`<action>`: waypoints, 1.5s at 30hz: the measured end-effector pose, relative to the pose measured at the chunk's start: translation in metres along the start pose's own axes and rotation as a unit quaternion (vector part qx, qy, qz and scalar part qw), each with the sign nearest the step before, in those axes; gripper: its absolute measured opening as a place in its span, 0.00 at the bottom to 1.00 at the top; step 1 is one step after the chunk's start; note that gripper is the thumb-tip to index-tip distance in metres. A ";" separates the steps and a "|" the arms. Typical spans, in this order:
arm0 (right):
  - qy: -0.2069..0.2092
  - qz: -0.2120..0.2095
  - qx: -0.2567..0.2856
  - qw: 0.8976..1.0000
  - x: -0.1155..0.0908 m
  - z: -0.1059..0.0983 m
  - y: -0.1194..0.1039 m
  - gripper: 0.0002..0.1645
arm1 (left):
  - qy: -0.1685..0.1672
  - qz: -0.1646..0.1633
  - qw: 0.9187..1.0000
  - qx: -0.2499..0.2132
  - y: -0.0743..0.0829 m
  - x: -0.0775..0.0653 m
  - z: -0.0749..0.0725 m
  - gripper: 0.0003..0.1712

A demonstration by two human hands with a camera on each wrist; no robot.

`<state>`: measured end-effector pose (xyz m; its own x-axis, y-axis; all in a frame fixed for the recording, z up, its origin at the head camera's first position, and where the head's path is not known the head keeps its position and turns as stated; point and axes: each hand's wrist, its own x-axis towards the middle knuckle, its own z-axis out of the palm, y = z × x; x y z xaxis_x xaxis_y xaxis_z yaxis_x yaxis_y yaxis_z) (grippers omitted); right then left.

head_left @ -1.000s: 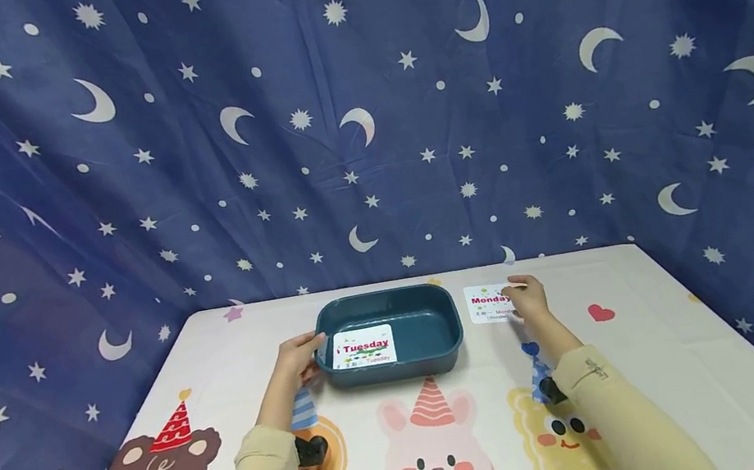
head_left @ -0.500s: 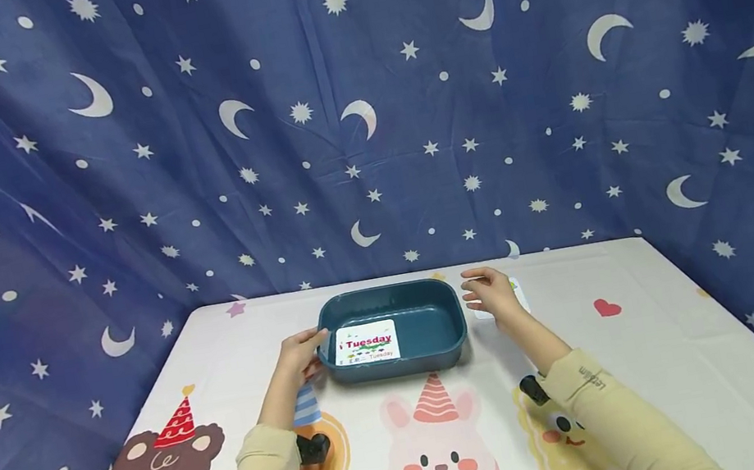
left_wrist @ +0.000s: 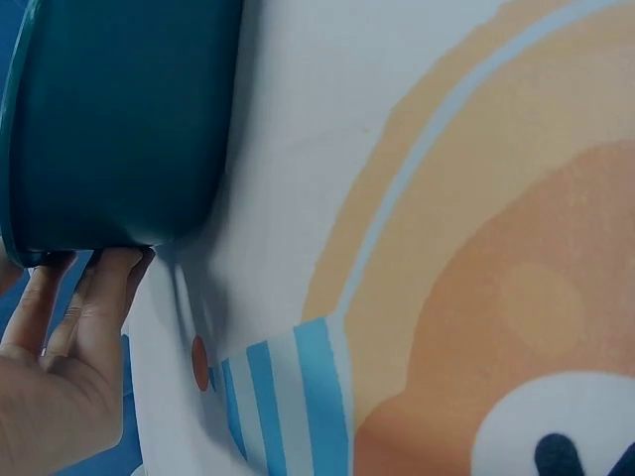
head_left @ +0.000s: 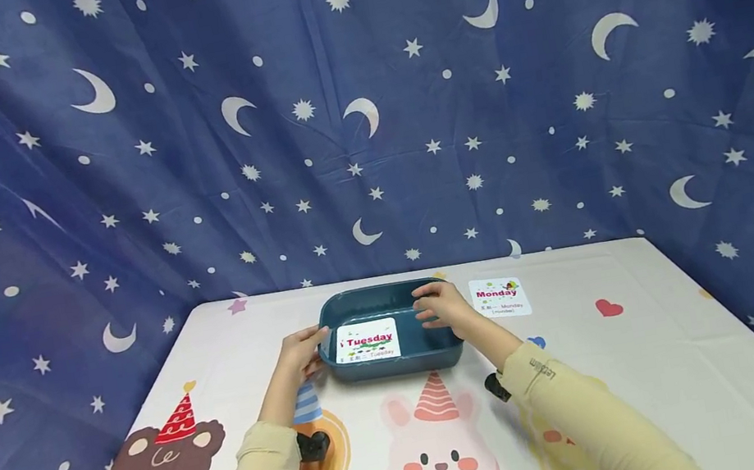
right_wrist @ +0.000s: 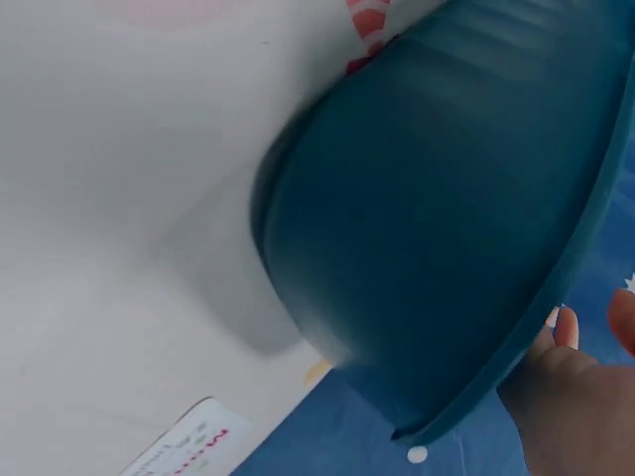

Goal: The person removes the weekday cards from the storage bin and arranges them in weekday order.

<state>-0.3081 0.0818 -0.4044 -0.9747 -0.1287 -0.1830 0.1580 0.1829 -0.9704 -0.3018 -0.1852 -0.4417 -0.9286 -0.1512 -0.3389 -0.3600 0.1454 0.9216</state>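
Observation:
A dark teal plastic bin (head_left: 392, 367) stands on the table, with a white "Tuesday" card (head_left: 367, 341) lying inside at its left. My left hand (head_left: 298, 356) grips the bin's left end, thumb at the rim and fingers against the outer wall, as the left wrist view shows of the bin's side (left_wrist: 119, 129). Over the bin's right part is my right hand (head_left: 446, 310), fingers loosely bent with nothing held. In the right wrist view the bin's wall (right_wrist: 417, 218) hides part of that hand (right_wrist: 575, 407). To the bin's right lies a white "Monday" card (head_left: 500, 297).
A white tablecloth (head_left: 666, 353) with cartoon prints, among them a bear and a rabbit, covers the table. Behind it hangs a dark blue curtain (head_left: 275, 160) with moons and stars. Black wrist mounts (head_left: 313, 447) show at the sleeves.
My right hand has left the "Monday" card on the table and moved left, over the bin. The left hand keeps its grip on the bin's end.

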 end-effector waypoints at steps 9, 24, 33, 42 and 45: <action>-0.025 0.066 -0.028 0.997 0.010 0.030 -0.017 0.22 | -0.009 -0.007 1.000 0.000 0.006 0.000 -0.003 0.29; -0.010 0.137 0.000 0.991 0.125 0.049 0.092 0.24 | -0.006 -0.011 1.000 -0.001 0.003 0.002 0.002 0.28; 0.004 0.172 0.127 0.977 0.148 0.056 0.109 0.34 | -0.010 -0.008 1.000 0.000 0.003 0.002 0.000 0.29; -0.001 0.140 0.085 0.986 0.161 0.070 0.128 0.22 | 0.002 -0.015 1.000 0.009 0.005 0.003 -0.002 0.28; -0.001 0.112 0.016 0.994 0.136 0.074 0.111 0.22 | 0.006 -0.015 1.000 0.012 0.005 0.002 -0.002 0.28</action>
<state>-0.4119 0.0129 -0.5483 -0.9145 -0.0904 -0.3944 0.3751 0.1766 -0.9100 -0.3057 -0.1865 -0.4377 -0.9167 -0.1668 -0.3631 -0.3890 0.1644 0.9064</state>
